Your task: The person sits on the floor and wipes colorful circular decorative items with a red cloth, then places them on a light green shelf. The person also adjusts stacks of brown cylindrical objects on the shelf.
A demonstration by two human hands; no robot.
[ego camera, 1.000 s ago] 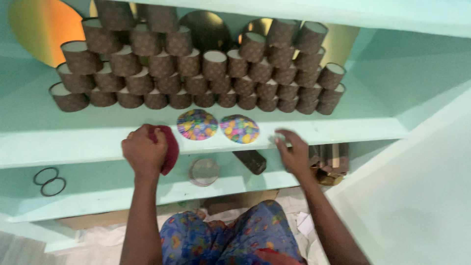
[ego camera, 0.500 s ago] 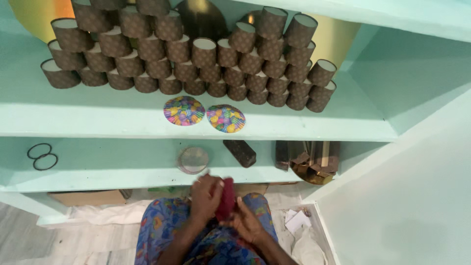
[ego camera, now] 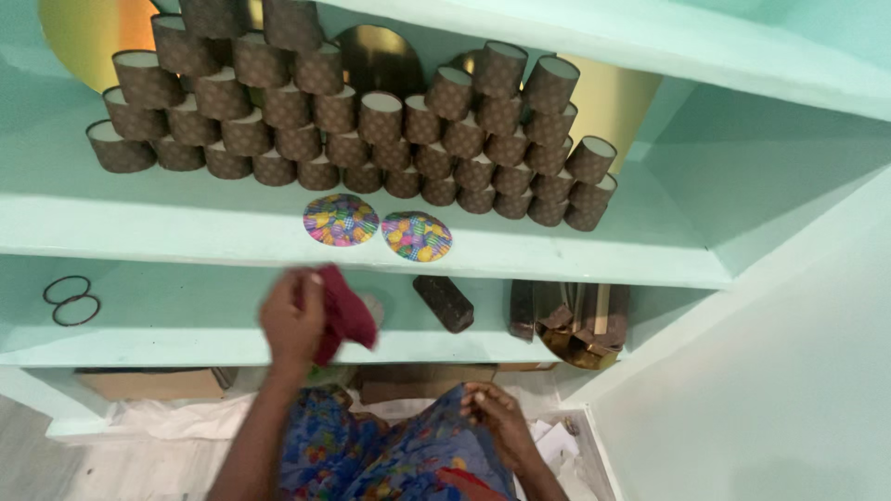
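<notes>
Gripping a dark red cloth (ego camera: 342, 314), the left hand (ego camera: 295, 320) could knock the stacked brown cups (ego camera: 353, 121); right hand (ego camera: 501, 422) rests loosely curled, empty.

A pale green upper shelf (ego camera: 167, 227) carries a stacked heap of brown patterned cylinders (ego camera: 353, 130), with two round colourful discs (ego camera: 379, 227) lying flat side by side near its front edge. The lower shelf (ego camera: 176, 329) bears two dark rings (ego camera: 71, 301) at the left, a dark brown box (ego camera: 444, 303) on its side, and a cluster of brown and gold boxes (ego camera: 568, 320) at the right.
</notes>
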